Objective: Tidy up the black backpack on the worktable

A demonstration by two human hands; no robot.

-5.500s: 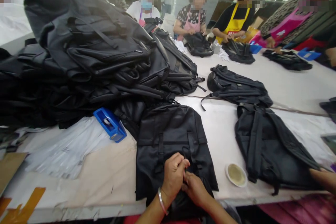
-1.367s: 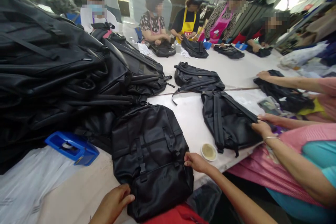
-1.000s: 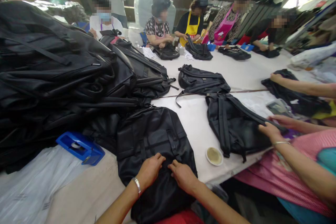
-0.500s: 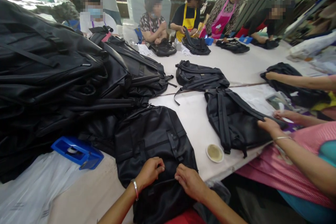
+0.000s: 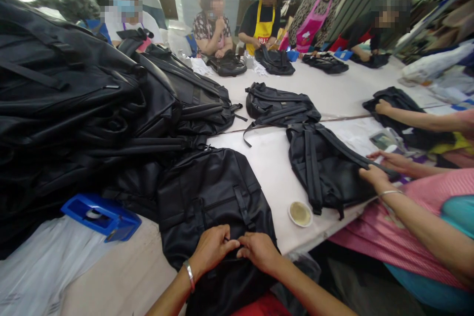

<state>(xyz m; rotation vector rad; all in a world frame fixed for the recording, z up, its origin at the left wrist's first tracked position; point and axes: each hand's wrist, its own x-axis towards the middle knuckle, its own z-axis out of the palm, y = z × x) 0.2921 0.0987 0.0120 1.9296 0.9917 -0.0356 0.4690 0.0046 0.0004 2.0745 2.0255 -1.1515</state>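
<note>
— Where are the hands?
— Both sit on the lower front of the black backpack (image 5: 215, 197), which lies flat on the bench (image 5: 274, 168) right at its near edge, its bottom hanging slightly over. The left hand (image 5: 212, 249) and the right hand (image 5: 259, 252) meet at the fingertips on the same spot.

— Open or shut?
— Both are curled, fingers bent in and pinching at something small on the fabric, likely a strap end or buckle where the two vertical straps come down. What exactly is between the fingers I cannot tell; they cover it.

— So what step would you call it?
— I'd judge it fine work on the front fastening: checking or closing it. The next move probably calls for a steady pinch with both hands pulling toward each other, with the bag kept flat.

— What lies around?
— A blue tape dispenser (image 5: 101, 216) to the left, beside a tall pile of black bags (image 5: 74, 108). A small round dish (image 5: 299, 213) sits near the right, and beyond it a co-worker's hand (image 5: 374, 177) rests on another backpack (image 5: 326, 168).
</note>
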